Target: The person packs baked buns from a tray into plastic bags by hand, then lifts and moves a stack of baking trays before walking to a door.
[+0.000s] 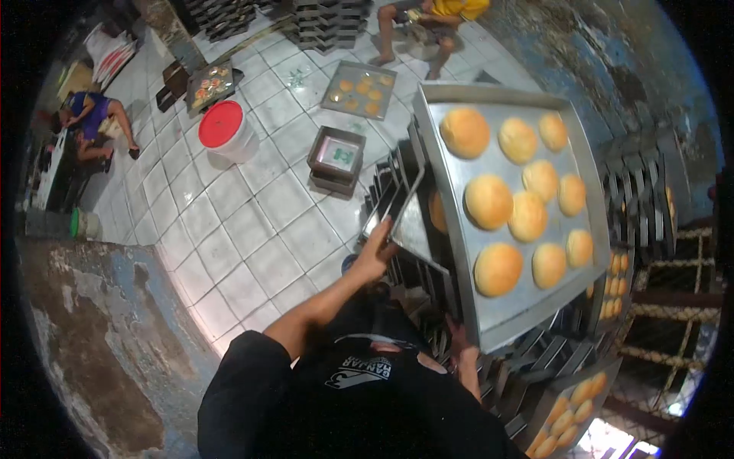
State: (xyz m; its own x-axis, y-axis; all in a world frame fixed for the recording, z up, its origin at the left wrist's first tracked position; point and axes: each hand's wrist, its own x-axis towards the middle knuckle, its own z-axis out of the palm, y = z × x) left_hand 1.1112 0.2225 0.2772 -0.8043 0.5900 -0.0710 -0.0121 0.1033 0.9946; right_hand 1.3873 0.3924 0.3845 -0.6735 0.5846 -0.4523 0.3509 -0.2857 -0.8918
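Note:
A deep metal baking tray (497, 195) of round golden buns (527, 216) rises at an angle on the right, atop a stack of similar trays. Left of it, my left hand (375, 251) is closed on the rim of a lower baking tray (409, 226), whose inside is partly covered by the upper one. Below the near left corner of the bun tray is my right hand (461, 344), closed at the tray's side; some of its fingers are hidden behind the metal.
Tray stacks (638, 199) and more buns (569, 417) line the right side. On the tiled floor stand a red-lidded bucket (222, 126), an open metal tin (336, 155) and a tray of buns (359, 90). Two people sit farther off. A worn wall (99, 344) borders the lower left.

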